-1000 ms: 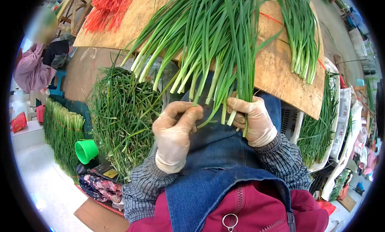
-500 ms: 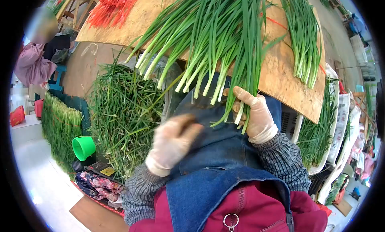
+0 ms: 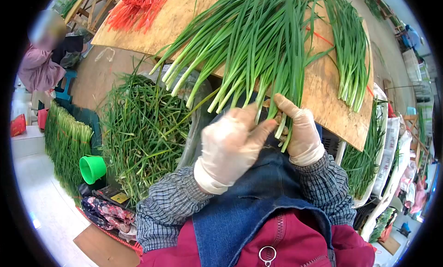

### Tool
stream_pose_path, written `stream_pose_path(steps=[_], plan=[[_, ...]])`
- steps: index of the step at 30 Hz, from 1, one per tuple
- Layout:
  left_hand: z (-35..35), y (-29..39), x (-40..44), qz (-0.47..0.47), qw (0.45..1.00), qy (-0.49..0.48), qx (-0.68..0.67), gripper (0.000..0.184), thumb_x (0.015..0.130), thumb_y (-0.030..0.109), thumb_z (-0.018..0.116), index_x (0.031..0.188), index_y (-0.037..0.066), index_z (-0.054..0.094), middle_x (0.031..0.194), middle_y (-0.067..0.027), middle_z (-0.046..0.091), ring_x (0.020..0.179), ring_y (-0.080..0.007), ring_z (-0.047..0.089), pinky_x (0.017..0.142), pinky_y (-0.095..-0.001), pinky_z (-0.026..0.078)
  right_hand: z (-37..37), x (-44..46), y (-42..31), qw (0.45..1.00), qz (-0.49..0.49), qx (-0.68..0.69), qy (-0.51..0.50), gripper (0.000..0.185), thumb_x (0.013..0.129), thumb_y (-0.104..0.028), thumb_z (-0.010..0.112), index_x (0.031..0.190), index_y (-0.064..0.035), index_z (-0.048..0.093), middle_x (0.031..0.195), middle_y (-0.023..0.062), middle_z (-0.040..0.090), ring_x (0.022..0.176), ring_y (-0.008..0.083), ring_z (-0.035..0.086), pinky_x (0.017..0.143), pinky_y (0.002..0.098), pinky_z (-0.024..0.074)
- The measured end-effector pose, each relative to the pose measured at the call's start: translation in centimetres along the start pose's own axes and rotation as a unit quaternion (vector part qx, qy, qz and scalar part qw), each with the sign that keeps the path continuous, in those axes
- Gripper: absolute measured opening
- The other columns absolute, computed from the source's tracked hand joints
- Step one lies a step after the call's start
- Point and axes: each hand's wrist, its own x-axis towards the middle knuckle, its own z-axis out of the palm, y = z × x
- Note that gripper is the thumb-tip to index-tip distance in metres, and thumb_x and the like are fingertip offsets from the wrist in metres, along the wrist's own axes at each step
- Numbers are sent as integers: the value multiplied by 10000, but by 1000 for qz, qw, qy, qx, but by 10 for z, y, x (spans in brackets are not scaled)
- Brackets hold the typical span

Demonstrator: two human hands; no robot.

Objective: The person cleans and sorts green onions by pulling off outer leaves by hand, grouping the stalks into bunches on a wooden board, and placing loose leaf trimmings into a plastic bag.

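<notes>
While gripping a slim bunch of green stalks (image 3: 287, 80) in the right hand (image 3: 300, 131), extends the left hand (image 3: 230, 147) over the lap to the pale lower ends. Positions the bunch at the near edge of the wooden counter (image 3: 323, 82), with the ends downward and the leafy length up over the counter.

Angles the right forearm upward from the lower right. Points one right digit up against the stalks, with the other fingers curled about the bunch and partly hidden.

Turns the back of the left hand toward the head camera, with the thumb stretched toward the right fingers. Cannot tell, because of motion blur and overlap, any pinch on a stalk. Wears pale gloves on both hands, above checked sleeves (image 3: 325, 181).

Shows loose stalks (image 3: 221, 50) fanned across the counter left of the bunch, with white ends past the near edge. Shows also a separate sheaf (image 3: 353, 64) near the right edge and red strips (image 3: 140, 8) at far left. Includes, below the counter at left, a heap of greens (image 3: 143, 133) and, beyond, a green cup (image 3: 92, 169).
</notes>
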Motion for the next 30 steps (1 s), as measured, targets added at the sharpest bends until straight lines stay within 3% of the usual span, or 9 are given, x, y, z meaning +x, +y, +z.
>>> stream_pose_path(steps=[4, 7, 11, 12, 14, 17, 22, 25, 30], plan=[[0, -16, 13, 3, 988, 60, 143, 176, 766, 116, 675, 874, -12, 621, 748, -161, 624, 605, -275, 610, 539, -317, 484, 11, 0, -1, 999, -21, 19, 26, 159, 787, -182, 658, 838, -47, 590, 612, -1, 535, 429, 63, 443, 373, 183, 331], [7, -17, 22, -35, 983, -8, 180, 186, 771, 136, 663, 867, -17, 617, 733, -159, 625, 617, -278, 615, 523, -323, 476, 7, 5, 5, 999, -39, -8, 10, 151, 791, -146, 659, 862, -35, 586, 601, 6, 527, 427, 66, 439, 374, 189, 334], [13, -22, 31, -159, 985, -59, 28, 190, 784, 134, 629, 882, -28, 607, 678, -172, 613, 585, -222, 612, 539, -298, 466, 10, 6, 7, 999, -19, 34, 4, 142, 800, -138, 649, 871, -34, 582, 604, 1, 527, 441, 74, 451, 395, 200, 356], [11, -21, 31, -179, 981, -68, -12, 184, 787, 109, 611, 891, -42, 601, 659, -143, 618, 570, -161, 601, 544, -268, 459, 12, 6, 8, 998, -2, 70, -3, 148, 800, -137, 649, 881, -35, 580, 617, 2, 532, 453, 78, 464, 402, 205, 371], [7, -19, 23, -226, 963, -86, -122, 183, 788, 96, 606, 888, -56, 595, 657, -112, 618, 572, -135, 591, 540, -250, 455, -2, 17, 16, 995, 26, 77, -65, 190, 799, -133, 644, 939, -31, 566, 709, 24, 571, 541, 116, 541, 450, 241, 448], [-5, -1, 12, -326, 911, -142, -209, 181, 782, 74, 613, 882, -74, 582, 667, -72, 603, 598, -105, 572, 552, -215, 445, 15, 10, 18, 984, -8, 171, -56, 208, 800, -136, 641, 959, -24, 566, 777, 44, 593, 611, 151, 579, 482, 273, 484], [4, -10, -1, -363, 873, -133, -298, 146, 806, 80, 615, 856, -57, 598, 686, -54, 603, 607, -98, 561, 577, -206, 437, 14, 10, 33, 982, 16, 169, -86, 179, 795, -136, 645, 903, -7, 585, 763, 62, 595, 583, 164, 562, 465, 275, 455], [12, -18, -1, -347, 880, -114, -303, 188, 794, 158, 626, 830, -27, 619, 609, -59, 604, 538, -85, 533, 501, -230, 408, 8, 10, 33, 984, 38, 140, -102, 170, 797, -142, 643, 879, -2, 591, 721, 68, 588, 534, 160, 538, 456, 264, 431], [15, -8, -9, -357, 877, -43, -319, 157, 798, 106, 617, 849, -42, 636, 686, -84, 637, 610, -77, 558, 569, -222, 452, 13, 4, 33, 991, 10, 130, -36, 163, 783, -116, 644, 859, 21, 601, 695, 74, 588, 526, 167, 540, 474, 259, 433]])
